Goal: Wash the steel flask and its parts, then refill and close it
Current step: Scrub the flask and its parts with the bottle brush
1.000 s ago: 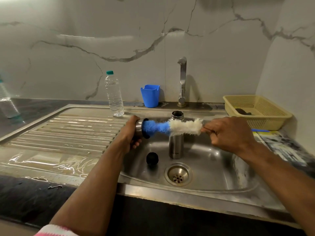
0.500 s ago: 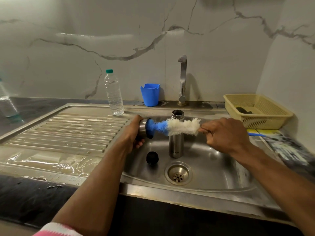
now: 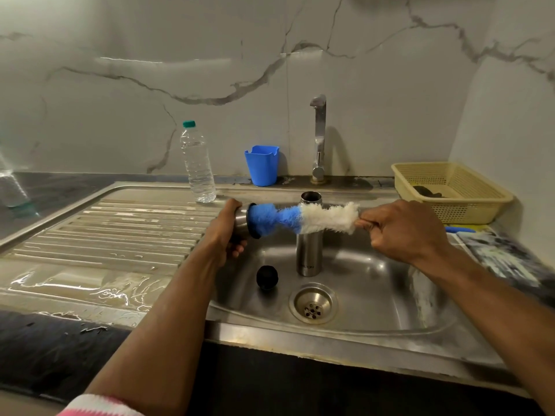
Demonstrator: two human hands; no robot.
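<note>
The steel flask point(image 3: 308, 253) stands upright and open in the sink basin point(image 3: 375, 283), partly hidden behind the brush. My left hand point(image 3: 225, 235) grips the flask's steel cup lid point(image 3: 241, 220), its mouth facing right. My right hand point(image 3: 402, 229) grips the handle of a blue and white bottle brush point(image 3: 303, 219). The brush's blue tip is pushed into the cup lid. A small black stopper point(image 3: 267, 277) lies on the basin floor left of the flask.
A clear water bottle point(image 3: 196, 166) with a green cap stands on the wet draining board point(image 3: 105, 235). A blue plastic cup point(image 3: 262, 165) and the tap point(image 3: 319, 136) sit behind the sink. A yellow basket point(image 3: 468, 205) is at the right. The drain point(image 3: 313, 303) lies near the front.
The brush's blue tip has gone a little deeper into the cup lid. Both hands stay at about the same place over the sink.
</note>
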